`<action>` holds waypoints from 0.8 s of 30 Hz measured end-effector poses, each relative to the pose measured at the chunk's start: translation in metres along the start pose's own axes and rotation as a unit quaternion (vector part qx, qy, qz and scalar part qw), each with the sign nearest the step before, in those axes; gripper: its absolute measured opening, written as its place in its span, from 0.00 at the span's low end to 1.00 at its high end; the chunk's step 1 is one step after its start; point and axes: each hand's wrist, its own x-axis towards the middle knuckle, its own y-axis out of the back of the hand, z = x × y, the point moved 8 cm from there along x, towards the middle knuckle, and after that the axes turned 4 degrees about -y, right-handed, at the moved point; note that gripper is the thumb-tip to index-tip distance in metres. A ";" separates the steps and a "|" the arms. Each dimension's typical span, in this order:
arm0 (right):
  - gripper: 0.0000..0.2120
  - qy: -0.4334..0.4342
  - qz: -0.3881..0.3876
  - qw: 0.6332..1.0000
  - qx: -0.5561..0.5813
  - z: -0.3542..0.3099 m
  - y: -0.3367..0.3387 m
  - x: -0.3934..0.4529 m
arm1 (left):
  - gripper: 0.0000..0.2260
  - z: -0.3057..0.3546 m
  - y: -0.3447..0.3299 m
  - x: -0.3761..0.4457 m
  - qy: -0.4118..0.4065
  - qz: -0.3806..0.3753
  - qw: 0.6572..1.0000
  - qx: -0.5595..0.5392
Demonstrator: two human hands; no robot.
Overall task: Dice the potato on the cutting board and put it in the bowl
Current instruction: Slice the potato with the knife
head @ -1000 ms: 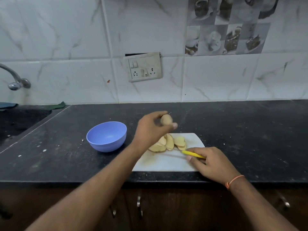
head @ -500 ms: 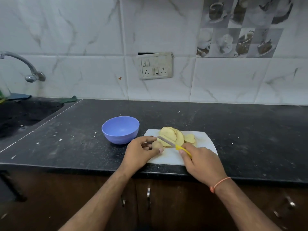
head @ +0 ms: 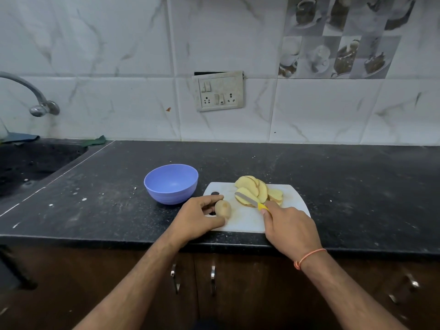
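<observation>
A white cutting board (head: pixel 247 222) lies on the black counter near its front edge. Several pale potato slices (head: pixel 257 190) are heaped at the board's far side. My left hand (head: pixel 197 217) holds a brown end piece of potato (head: pixel 223 209) down on the board's left part, pinched between thumb and fingers. My right hand (head: pixel 289 227) grips a yellow-handled knife (head: pixel 252 200); its blade points left and lies against the slices. An empty blue bowl (head: pixel 171 183) stands on the counter just left of the board.
A dark sink (head: pixel 28 163) with a tap (head: pixel 35 98) is at the far left. A switch and socket plate (head: pixel 219 91) sits on the tiled wall behind. Cabinet doors with metal handles (head: pixel 213 276) are below the counter edge.
My left hand brought the potato end piece down from the air onto the board's left part. My right hand lifted the knife blade from the board up onto the slices.
</observation>
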 end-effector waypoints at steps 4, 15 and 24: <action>0.17 -0.006 -0.005 1.000 0.010 0.000 0.004 -0.003 | 0.27 0.008 0.003 0.007 -0.023 0.011 0.998 0.052; 0.10 -0.055 -0.060 0.985 0.150 -0.009 0.023 -0.012 | 0.24 0.009 -0.003 0.016 -0.070 -0.019 0.987 0.144; 0.13 -0.061 -0.063 0.984 0.158 -0.035 0.028 -0.013 | 0.26 -0.003 0.006 0.027 -0.046 0.031 0.992 0.117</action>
